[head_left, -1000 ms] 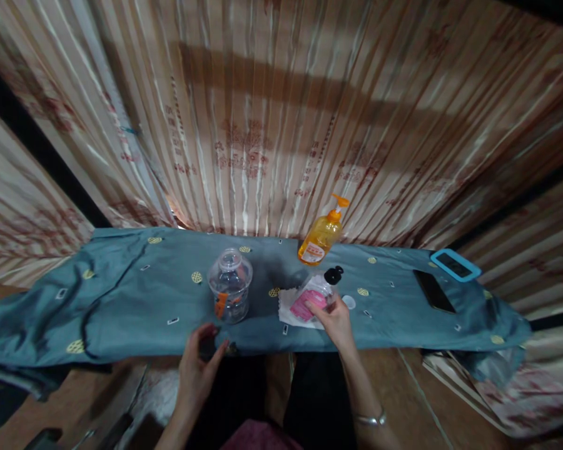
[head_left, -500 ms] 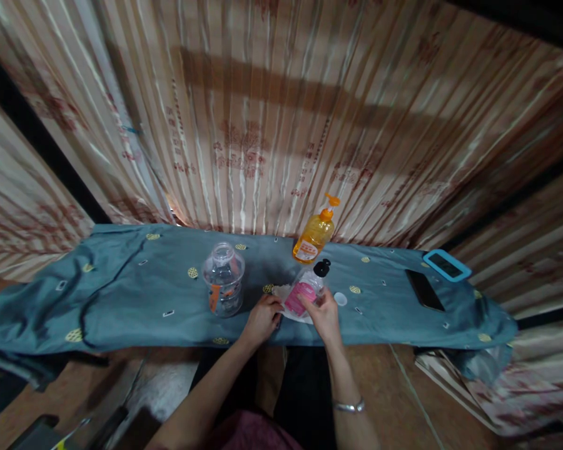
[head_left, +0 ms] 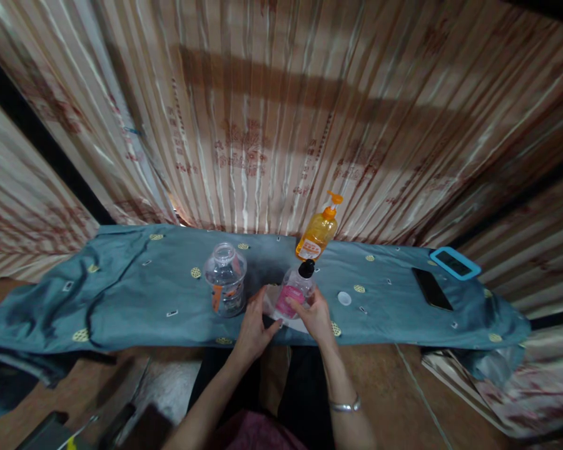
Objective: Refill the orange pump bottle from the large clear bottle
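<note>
My right hand (head_left: 318, 315) grips a small clear bottle (head_left: 294, 291) with a pink label and a black cap, held nearly upright above the teal cloth (head_left: 136, 300). Beside it my left hand (head_left: 254, 325) rests with fingers apart on the edge of a white tissue (head_left: 273, 299) under the bottle. A clear plastic bottle (head_left: 226, 279) with an orange label stands just left of my left hand. An orange pump bottle (head_left: 318, 230) stands behind the small bottle. A small white cap (head_left: 344, 298) lies on the cloth to the right.
A black phone (head_left: 432, 289) and a phone in a light-blue case (head_left: 455, 263) lie on the cloth at the far right. A striped curtain (head_left: 281, 125) hangs close behind the table. Brown floor shows below the table's front edge.
My left hand moved from the table's front edge to the tissue beside the small bottle. My right hand tipped the small bottle from lying slanted to nearly upright and shifted it left.
</note>
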A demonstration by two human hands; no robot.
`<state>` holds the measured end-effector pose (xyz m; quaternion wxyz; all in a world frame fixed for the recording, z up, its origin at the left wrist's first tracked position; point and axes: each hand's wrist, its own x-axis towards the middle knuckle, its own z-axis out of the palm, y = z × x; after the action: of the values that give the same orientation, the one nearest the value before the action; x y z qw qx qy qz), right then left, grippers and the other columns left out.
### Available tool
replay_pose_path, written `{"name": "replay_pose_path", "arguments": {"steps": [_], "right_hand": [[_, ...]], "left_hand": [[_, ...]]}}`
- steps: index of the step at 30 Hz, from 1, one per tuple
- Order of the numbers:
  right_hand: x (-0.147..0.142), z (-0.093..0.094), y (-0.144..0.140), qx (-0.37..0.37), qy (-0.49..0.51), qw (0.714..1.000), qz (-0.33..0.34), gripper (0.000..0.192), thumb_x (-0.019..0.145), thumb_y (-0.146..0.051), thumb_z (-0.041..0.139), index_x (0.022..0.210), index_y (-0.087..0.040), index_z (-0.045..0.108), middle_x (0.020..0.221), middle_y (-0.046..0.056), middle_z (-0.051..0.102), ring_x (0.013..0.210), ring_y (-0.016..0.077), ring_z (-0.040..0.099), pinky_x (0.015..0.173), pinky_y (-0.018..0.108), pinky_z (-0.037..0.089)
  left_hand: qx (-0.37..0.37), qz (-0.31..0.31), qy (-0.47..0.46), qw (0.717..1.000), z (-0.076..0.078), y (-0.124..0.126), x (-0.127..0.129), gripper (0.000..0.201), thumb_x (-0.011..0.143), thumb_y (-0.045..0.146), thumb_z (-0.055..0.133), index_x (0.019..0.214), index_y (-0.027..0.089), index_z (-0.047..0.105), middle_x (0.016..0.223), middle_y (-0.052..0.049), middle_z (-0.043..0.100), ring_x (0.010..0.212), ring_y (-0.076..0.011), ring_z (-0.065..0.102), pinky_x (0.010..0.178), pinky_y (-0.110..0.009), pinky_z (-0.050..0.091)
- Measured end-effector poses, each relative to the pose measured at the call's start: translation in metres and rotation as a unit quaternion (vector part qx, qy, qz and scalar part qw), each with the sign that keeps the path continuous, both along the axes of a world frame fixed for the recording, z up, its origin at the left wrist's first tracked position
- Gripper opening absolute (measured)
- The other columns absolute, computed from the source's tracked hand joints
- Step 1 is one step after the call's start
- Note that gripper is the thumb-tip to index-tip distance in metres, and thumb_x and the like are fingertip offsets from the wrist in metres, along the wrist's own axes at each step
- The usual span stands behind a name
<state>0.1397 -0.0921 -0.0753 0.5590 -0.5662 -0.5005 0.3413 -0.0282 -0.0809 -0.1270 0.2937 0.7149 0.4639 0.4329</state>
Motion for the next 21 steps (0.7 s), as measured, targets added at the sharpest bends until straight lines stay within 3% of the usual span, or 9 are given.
{"name": "replay_pose_path", "arguments": {"steps": [4,6,10,12,16,21], "right_hand": [[-0.006,0.0,-0.007,-0.007,-0.022,1.0,-0.003,0.054,0.073,-0.046,0.079,0.112,-0.015,0.058,0.107,0.014,0.07,0.097,0.0326,0.066,0.088,0.049,0.05],[-0.005,0.004,-0.009,-0.013,-0.043,0.999,-0.003,0.055,0.074,-0.046,0.078,0.114,-0.015,0.058,0.111,0.015,0.069,0.1,0.0336,0.065,0.09,0.05,0.049],[0.002,0.027,-0.008,0.033,-0.031,0.999,-0.03,0.077,0.072,-0.046,0.079,0.134,-0.014,0.047,0.135,0.017,0.057,0.123,0.0318,0.054,0.107,0.05,0.04],[0.002,0.043,-0.001,0.071,-0.041,0.995,-0.061,0.065,0.073,-0.045,0.078,0.126,-0.015,0.054,0.129,0.014,0.06,0.12,0.03,0.056,0.106,0.047,0.04],[-0.008,0.065,0.014,0.09,-0.07,0.989,-0.095,0.038,0.071,-0.045,0.08,0.096,-0.021,0.065,0.097,0.004,0.069,0.095,0.0266,0.063,0.09,0.041,0.046],[-0.011,0.063,0.017,0.095,-0.042,0.993,-0.054,0.033,0.08,-0.042,0.075,0.103,-0.021,0.067,0.1,0.004,0.071,0.096,0.0252,0.065,0.09,0.039,0.046]], "left_hand": [[-0.03,-0.011,-0.082,0.996,0.016,0.009,0.037,0.099,0.065,0.026,0.078,0.15,0.017,0.028,0.152,-0.019,0.045,0.14,-0.0342,0.045,0.117,-0.053,0.037],[-0.047,-0.01,-0.106,0.993,0.024,0.016,0.05,0.089,0.067,0.025,0.075,0.146,0.021,0.034,0.145,-0.015,0.053,0.134,-0.0323,0.052,0.113,-0.051,0.041],[-0.055,0.001,-0.128,0.99,0.025,0.021,0.058,0.08,0.064,0.028,0.079,0.135,0.019,0.044,0.131,-0.013,0.061,0.122,-0.032,0.06,0.106,-0.049,0.047],[-0.058,0.016,-0.119,0.991,0.022,0.02,0.058,0.08,0.062,0.025,0.079,0.134,0.018,0.043,0.131,-0.013,0.061,0.122,-0.0318,0.06,0.106,-0.049,0.046],[-0.062,0.023,-0.109,0.992,0.019,0.018,0.057,0.082,0.061,0.022,0.079,0.134,0.017,0.041,0.131,-0.014,0.06,0.123,-0.032,0.059,0.105,-0.049,0.046],[-0.059,0.021,-0.112,0.992,0.018,0.018,0.057,0.084,0.06,0.023,0.08,0.134,0.019,0.04,0.13,-0.013,0.06,0.12,-0.0313,0.061,0.103,-0.048,0.048]]}}
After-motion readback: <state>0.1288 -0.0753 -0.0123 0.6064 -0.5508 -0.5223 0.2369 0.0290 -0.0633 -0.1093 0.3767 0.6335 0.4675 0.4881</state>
